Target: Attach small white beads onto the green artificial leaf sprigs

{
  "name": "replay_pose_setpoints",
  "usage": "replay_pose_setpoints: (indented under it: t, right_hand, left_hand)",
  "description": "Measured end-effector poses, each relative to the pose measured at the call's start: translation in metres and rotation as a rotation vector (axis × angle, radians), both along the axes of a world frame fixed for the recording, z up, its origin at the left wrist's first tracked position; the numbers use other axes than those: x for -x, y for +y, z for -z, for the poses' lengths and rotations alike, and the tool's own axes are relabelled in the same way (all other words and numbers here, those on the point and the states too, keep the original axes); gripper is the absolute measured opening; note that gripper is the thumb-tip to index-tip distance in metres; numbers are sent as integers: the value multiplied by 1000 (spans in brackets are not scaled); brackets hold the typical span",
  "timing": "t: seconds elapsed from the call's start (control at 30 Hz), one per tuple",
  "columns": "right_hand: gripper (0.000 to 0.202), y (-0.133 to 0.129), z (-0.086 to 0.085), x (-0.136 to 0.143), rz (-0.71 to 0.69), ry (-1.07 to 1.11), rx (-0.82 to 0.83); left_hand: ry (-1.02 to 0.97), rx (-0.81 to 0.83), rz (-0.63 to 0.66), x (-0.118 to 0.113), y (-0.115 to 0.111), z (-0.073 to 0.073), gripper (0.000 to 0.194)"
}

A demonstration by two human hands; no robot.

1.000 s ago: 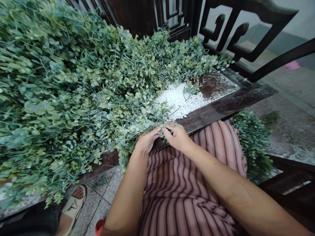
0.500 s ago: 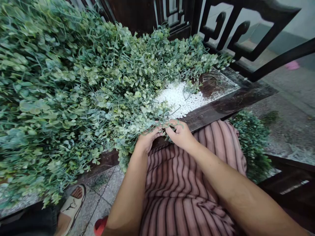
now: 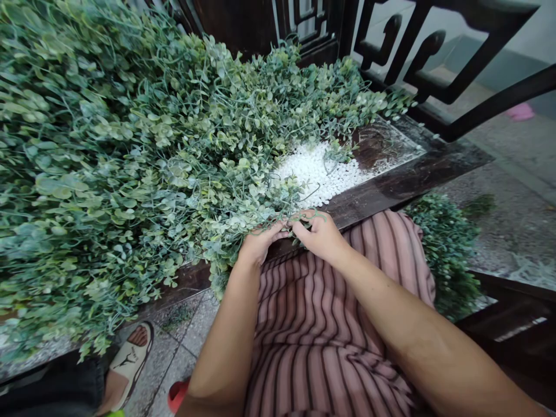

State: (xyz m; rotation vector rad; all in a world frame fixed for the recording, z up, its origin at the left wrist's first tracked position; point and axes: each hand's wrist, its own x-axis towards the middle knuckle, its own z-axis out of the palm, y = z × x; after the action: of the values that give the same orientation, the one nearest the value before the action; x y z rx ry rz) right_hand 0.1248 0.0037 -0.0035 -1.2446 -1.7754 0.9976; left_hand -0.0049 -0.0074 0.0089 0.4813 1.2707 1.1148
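My left hand (image 3: 257, 244) and my right hand (image 3: 322, 236) meet at the front edge of a dark wooden bench (image 3: 382, 188). Both are closed, fingertips close together, on thin green stems of an artificial leaf sprig (image 3: 230, 231). Its leaves spread to the left of my left hand, and a curved stem end loops over the right one. Exactly what the fingertips pinch is partly hidden. Just beyond my hands lies a heap of small white beads (image 3: 336, 179), with a small leafy piece (image 3: 339, 152) on it.
A big mound of artificial foliage (image 3: 143, 133) covers the left and back. Dark openwork rails (image 3: 438, 69) rise behind. More greenery (image 3: 443, 249) sits low at right. Another person's sandalled foot (image 3: 130, 365) is at lower left. Striped cloth (image 3: 321, 324) covers my lap.
My hands stay together at the bench edge with only slight finger movement on the stems. The view has shifted a little.
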Motion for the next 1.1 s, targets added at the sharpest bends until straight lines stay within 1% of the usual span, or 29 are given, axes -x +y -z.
replay_pose_setpoints:
  t: [0.23,0.37,0.47,0.67,0.73,0.83,0.97,1.03,1.1]
  right_hand:
    - [17,0,-3,-1,-25,-13,-22]
    - [15,-1,-2,-2,-54,-14,-23]
    - [16,-1,0,-2,-48,-46,-32]
    - [19,-1,2,-1,-54,-109,-142]
    - [19,0,3,0,-42,-120,-154]
    - [18,1,1,-1,-11,-117,-107]
    - [17,4,-5,-6,-19,-127,28]
    - [18,6,-7,-9,-2,-151,61]
    - [19,9,-9,-11,42,-189,47]
  left_hand:
    - [25,17,53,4,1,2,37]
    - [13,38,90,6,2,3,39]
    - [20,52,105,7,3,3,39]
    - [59,64,149,7,3,4,38]
    - [67,58,168,7,4,5,38]
    - [67,36,158,7,5,6,38]
    - [108,11,119,3,3,6,41]
    - [171,-8,141,1,2,7,41]
    - [268,-11,191,-2,1,9,34]
